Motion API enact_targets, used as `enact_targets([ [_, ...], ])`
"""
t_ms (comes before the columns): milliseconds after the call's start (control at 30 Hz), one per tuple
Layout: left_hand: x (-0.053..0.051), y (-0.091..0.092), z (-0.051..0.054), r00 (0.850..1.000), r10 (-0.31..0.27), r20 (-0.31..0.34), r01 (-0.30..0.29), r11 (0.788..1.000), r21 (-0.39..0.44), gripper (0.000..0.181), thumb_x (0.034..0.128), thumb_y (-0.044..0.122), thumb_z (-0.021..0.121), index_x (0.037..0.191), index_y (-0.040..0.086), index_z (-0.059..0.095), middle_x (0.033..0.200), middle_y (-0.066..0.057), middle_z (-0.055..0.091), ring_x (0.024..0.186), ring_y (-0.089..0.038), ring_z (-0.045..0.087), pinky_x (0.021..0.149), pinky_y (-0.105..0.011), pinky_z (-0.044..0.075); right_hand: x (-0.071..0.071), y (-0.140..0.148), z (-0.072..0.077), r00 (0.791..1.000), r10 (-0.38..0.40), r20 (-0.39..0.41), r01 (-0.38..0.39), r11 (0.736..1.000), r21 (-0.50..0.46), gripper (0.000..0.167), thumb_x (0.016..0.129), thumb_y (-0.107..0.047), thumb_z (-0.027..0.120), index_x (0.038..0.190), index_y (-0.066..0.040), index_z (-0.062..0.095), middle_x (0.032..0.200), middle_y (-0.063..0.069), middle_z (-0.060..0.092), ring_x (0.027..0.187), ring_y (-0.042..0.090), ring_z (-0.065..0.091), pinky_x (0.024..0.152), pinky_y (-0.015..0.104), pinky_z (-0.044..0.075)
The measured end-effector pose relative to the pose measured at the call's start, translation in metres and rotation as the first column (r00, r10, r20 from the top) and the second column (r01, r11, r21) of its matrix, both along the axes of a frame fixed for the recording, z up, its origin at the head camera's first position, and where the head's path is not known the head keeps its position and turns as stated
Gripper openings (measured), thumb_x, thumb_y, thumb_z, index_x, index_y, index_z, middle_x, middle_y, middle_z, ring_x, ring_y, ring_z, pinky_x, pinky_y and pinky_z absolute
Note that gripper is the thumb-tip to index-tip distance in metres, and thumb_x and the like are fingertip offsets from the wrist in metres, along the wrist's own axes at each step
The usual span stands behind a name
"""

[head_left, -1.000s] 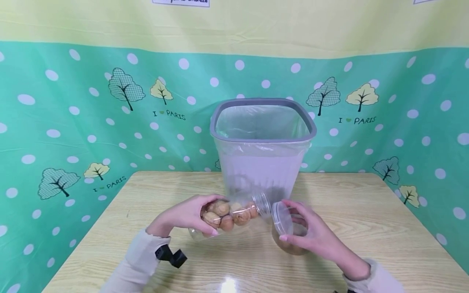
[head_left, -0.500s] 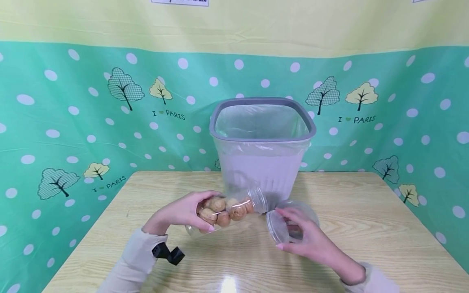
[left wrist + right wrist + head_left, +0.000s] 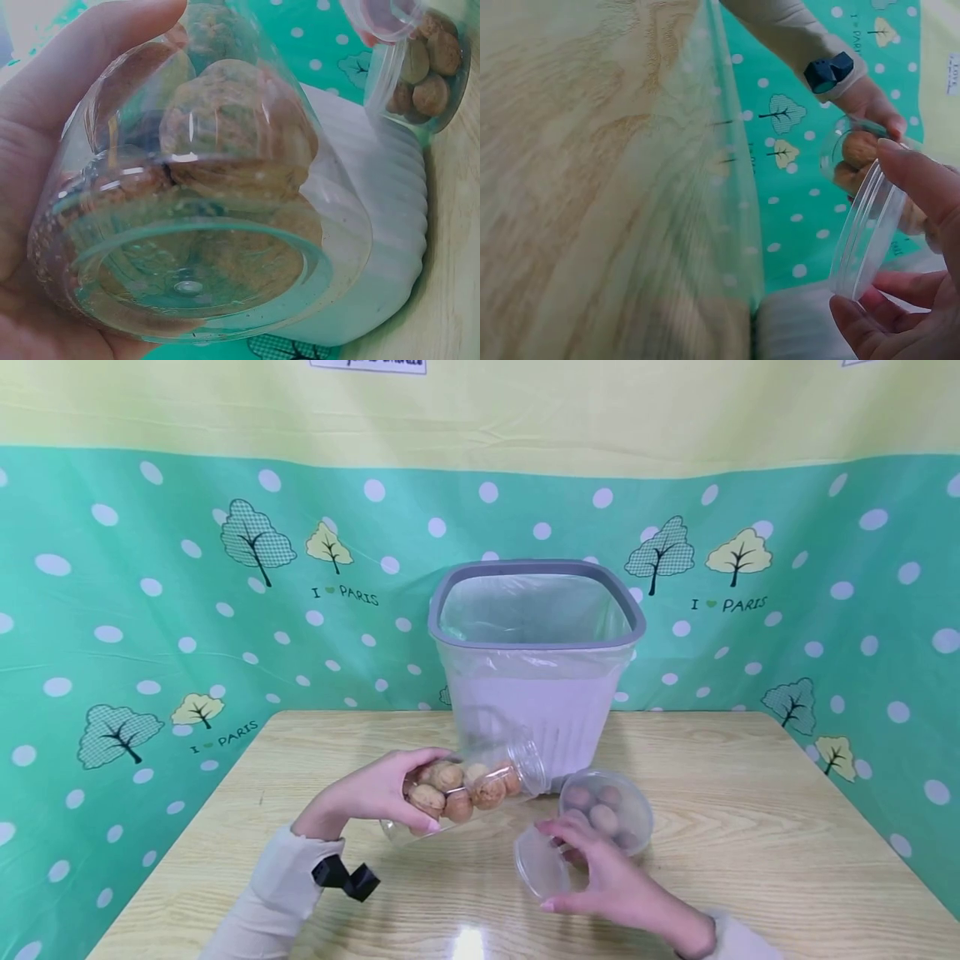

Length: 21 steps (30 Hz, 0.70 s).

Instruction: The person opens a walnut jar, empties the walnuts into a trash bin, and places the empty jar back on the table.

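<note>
My left hand (image 3: 382, 792) grips a clear jar (image 3: 498, 756) of walnuts (image 3: 447, 776), tilted on its side, its mouth toward the right in the head view. The left wrist view shows the jar's base (image 3: 187, 277) close up. In my right hand (image 3: 611, 878) a translucent round lid (image 3: 542, 862) is pinched by its edge between thumb and fingers; the right wrist view shows the lid (image 3: 870, 229) on edge. Just behind that hand stands a second clear container (image 3: 636, 814) with several walnuts inside; the left wrist view shows its walnuts (image 3: 431, 94) too.
A pale bin (image 3: 532, 702) with a grey rim (image 3: 536, 646) and a clear liner stands at the back middle of the wooden table (image 3: 720, 793), close behind the jar's mouth. A green dotted curtain (image 3: 360, 652) hangs behind.
My right hand has moved left and toward the near edge with the lid, so the second container shows more fully. The left hand and its jar have shifted slightly left.
</note>
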<state>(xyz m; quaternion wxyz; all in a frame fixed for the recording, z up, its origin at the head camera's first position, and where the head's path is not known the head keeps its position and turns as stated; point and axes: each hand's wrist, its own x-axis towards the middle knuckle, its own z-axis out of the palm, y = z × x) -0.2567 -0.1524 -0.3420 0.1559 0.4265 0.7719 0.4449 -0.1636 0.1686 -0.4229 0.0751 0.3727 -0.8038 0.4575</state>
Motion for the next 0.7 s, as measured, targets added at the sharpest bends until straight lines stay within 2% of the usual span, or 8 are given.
enact_targets([
  [233,0.000,0.000,0.004,1.000,0.016,0.008,-0.016,1.000,-0.023,0.071,0.0729,0.016,0.080,0.135,0.007,0.046,0.113,-0.007,0.060,0.094,-0.017,0.061,0.078,-0.031,0.054,0.002,-0.005,-0.005,0.996,0.011,0.094,-0.018,0.997,0.080,0.071,0.070,-0.028,0.082,0.128,-0.005,0.050,0.125,0.011,0.053,0.108,0.020,0.053,0.084,0.029,0.052],
  [467,0.000,-0.001,0.012,0.999,0.019,-0.031,-0.020,0.999,-0.039,0.074,0.0724,0.018,0.080,0.137,0.010,0.044,0.114,-0.006,0.060,0.096,-0.016,0.060,0.080,-0.030,0.053,0.002,-0.011,-0.011,0.985,0.032,0.168,-0.064,0.980,0.189,0.070,0.069,-0.030,0.082,0.128,-0.006,0.052,0.125,0.006,0.054,0.111,0.017,0.053,0.090,0.029,0.048],
  [700,0.002,-0.002,0.016,0.999,0.037,-0.010,-0.037,0.998,-0.055,0.077,0.0713,0.017,0.081,0.137,0.008,0.042,0.115,-0.007,0.060,0.094,-0.016,0.061,0.076,-0.031,0.055,-0.001,-0.014,-0.023,0.980,0.038,0.195,-0.077,0.977,0.200,0.071,0.070,-0.032,0.081,0.128,-0.004,0.052,0.128,0.007,0.054,0.118,0.018,0.050,0.100,0.024,0.040],
])
